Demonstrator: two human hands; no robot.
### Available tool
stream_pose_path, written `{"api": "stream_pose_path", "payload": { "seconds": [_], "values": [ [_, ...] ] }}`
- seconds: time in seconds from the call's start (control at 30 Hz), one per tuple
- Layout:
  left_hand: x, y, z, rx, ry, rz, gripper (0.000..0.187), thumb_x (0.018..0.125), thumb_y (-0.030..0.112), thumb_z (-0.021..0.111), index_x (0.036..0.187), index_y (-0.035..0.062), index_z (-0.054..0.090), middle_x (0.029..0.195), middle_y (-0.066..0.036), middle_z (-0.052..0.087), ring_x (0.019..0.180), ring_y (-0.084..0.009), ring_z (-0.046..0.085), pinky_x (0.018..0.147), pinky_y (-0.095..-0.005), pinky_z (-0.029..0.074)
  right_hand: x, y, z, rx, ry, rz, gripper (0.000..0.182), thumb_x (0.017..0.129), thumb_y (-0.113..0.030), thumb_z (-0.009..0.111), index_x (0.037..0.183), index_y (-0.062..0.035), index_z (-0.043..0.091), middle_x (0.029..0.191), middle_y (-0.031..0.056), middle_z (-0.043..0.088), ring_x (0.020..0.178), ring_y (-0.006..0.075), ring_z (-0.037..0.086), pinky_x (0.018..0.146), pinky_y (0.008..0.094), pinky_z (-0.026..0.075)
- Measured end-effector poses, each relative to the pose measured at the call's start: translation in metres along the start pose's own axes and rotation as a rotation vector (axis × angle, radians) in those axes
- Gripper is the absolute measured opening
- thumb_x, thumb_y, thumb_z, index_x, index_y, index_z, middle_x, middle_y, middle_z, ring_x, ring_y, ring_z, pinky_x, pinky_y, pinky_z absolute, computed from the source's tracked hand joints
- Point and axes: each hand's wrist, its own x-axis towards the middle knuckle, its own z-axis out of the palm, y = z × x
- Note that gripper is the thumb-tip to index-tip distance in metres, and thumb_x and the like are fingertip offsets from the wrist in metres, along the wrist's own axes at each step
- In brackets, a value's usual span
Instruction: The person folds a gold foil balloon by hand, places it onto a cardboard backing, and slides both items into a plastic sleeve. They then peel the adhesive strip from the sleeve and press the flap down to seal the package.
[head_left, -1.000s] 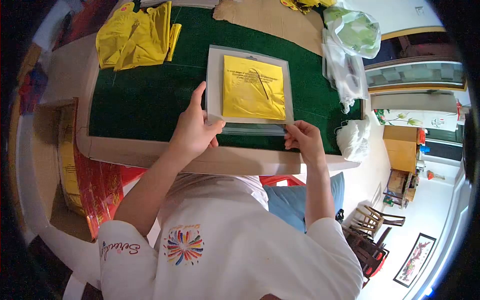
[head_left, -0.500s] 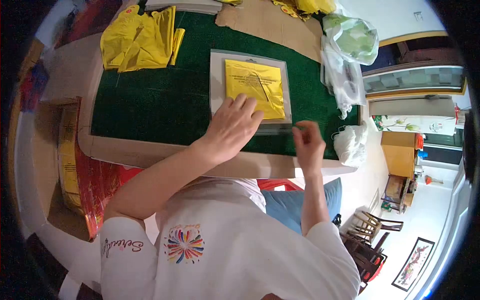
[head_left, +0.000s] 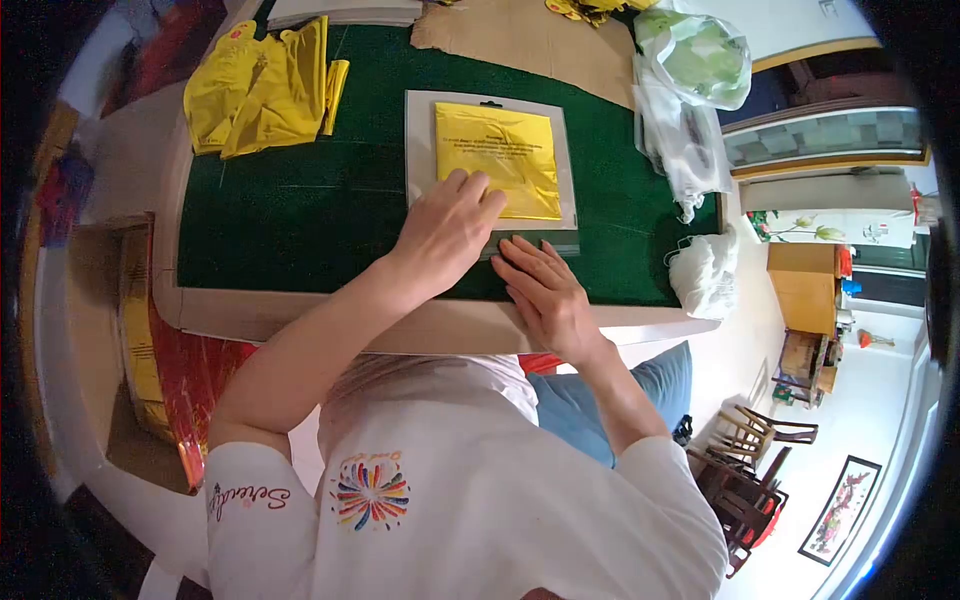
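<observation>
A flat yellow foil packet (head_left: 500,150) with dark print lies inside a clear bag with a grey backing (head_left: 421,150), on the green table surface (head_left: 290,220). Over the packet's lower left part, my left hand (head_left: 452,232) is closed, fingers bent and together; its fingertips and anything between them are hidden. My right hand (head_left: 545,292) lies palm down with fingers stretched on the bag's clear bottom flap (head_left: 563,241), close beside the left hand but apart from it.
Yellow foil pieces (head_left: 262,95) lie at the table's back left. Brown cardboard (head_left: 530,45) is at the back. Along the right side are a clear plastic bag (head_left: 690,150) with green contents and a white string bundle (head_left: 703,275).
My right hand has come left from the bag's right side and now rests flat on the bottom flap. My left hand stays at the packet's lower edge. The view has shifted slightly.
</observation>
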Motion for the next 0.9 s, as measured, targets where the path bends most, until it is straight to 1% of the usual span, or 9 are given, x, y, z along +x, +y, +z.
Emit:
{"api": "stream_pose_path", "payload": {
  "seconds": [0.07,0.23,0.37,0.53,0.7,0.77,0.8,0.87,0.9],
  "values": [
    [0.001,-0.001,-0.001,0.021,0.018,0.0,0.014,0.073,0.006,0.063,0.086,0.0036,0.058,0.09,-0.01,0.053,0.088,-0.0253,0.056,0.066,-0.0347,0.054,0.001,0.0,-0.001,0.003,-0.022,0.004,0.037,0.084,-0.003,0.061,0.122,-0.0043,0.062,0.132,0.015,0.055,0.127,0.0326,0.048,0.108,0.0495,0.035],
    [-0.005,0.009,-0.016,-0.012,-0.02,0.03,0.016,0.073,0.007,0.063,0.088,0.0042,0.058,0.09,-0.01,0.053,0.088,-0.0255,0.055,0.069,-0.0355,0.052,0.0,0.0,0.001,0.017,-0.004,0.008,0.037,0.085,-0.003,0.06,0.122,-0.0044,0.061,0.132,0.0151,0.054,0.127,0.0328,0.048,0.108,0.0495,0.035],
    [-0.005,0.007,-0.012,0.031,-0.005,0.057,0.015,0.074,0.007,0.062,0.087,0.0044,0.057,0.09,-0.01,0.052,0.088,-0.0259,0.055,0.07,-0.0356,0.052,0.001,-0.001,-0.001,0.009,0.003,-0.002,0.037,0.085,-0.003,0.06,0.122,-0.0042,0.062,0.131,0.0155,0.054,0.127,0.0331,0.048,0.108,0.0497,0.035],
    [-0.003,0.003,-0.009,0.041,0.0,0.017,0.013,0.075,0.007,0.062,0.087,0.0039,0.056,0.09,-0.01,0.051,0.088,-0.0264,0.055,0.072,-0.0352,0.051,0.0,0.0,0.002,0.011,0.008,-0.004,0.036,0.086,-0.003,0.059,0.121,-0.0041,0.062,0.131,0.0156,0.055,0.127,0.0334,0.048,0.107,0.05,0.035],
    [-0.001,0.006,-0.007,0.047,0.04,0.044,0.012,0.077,0.01,0.061,0.088,0.0054,0.056,0.089,-0.01,0.051,0.087,-0.0262,0.055,0.07,-0.0368,0.05,-0.001,0.0,0.001,0.003,0.036,0.002,0.035,0.084,-0.001,0.06,0.119,-0.0038,0.063,0.129,0.0166,0.056,0.125,0.0337,0.05,0.106,0.0492,0.037],
    [0.005,0.012,-0.006,0.042,0.046,0.061,0.013,0.078,0.011,0.06,0.089,0.006,0.056,0.089,-0.01,0.051,0.085,-0.0262,0.056,0.07,-0.0374,0.049,-0.006,0.003,-0.001,0.155,0.135,0.003,0.036,0.082,0.003,0.062,0.117,-0.0029,0.063,0.127,0.018,0.057,0.123,0.0339,0.052,0.106,0.0478,0.038],
    [0.008,0.017,-0.007,-0.008,0.045,0.086,0.013,0.079,0.012,0.06,0.09,0.0068,0.057,0.088,-0.01,0.052,0.084,-0.0261,0.056,0.069,-0.0378,0.049,-0.01,0.004,-0.012,0.109,0.208,0.003,0.034,0.078,0.009,0.06,0.111,-0.0006,0.065,0.122,0.0187,0.06,0.117,0.0332,0.056,0.1,0.0432,0.043],
    [0.017,0.029,-0.001,-0.096,0.09,0.177,0.016,0.079,0.013,0.059,0.094,0.0082,0.056,0.085,-0.009,0.052,0.078,-0.0252,0.058,0.068,-0.0379,0.049,-0.015,0.017,-0.033,0.078,0.412,0.039,0.035,0.075,0.009,0.061,0.108,-0.0008,0.065,0.114,0.0178,0.062,0.106,0.0331,0.06,0.089,0.041,0.049],
    [0.022,0.038,0.004,-0.14,0.079,0.204,0.015,0.077,0.012,0.059,0.091,0.0087,0.056,0.082,-0.008,0.052,0.074,-0.0234,0.058,0.064,-0.0365,0.05,-0.013,0.026,-0.044,0.051,0.534,0.07,0.031,0.075,0.013,0.057,0.103,0.0001,0.064,0.105,0.0173,0.063,0.098,0.0311,0.061,0.081,0.038,0.05]
  ]
}}
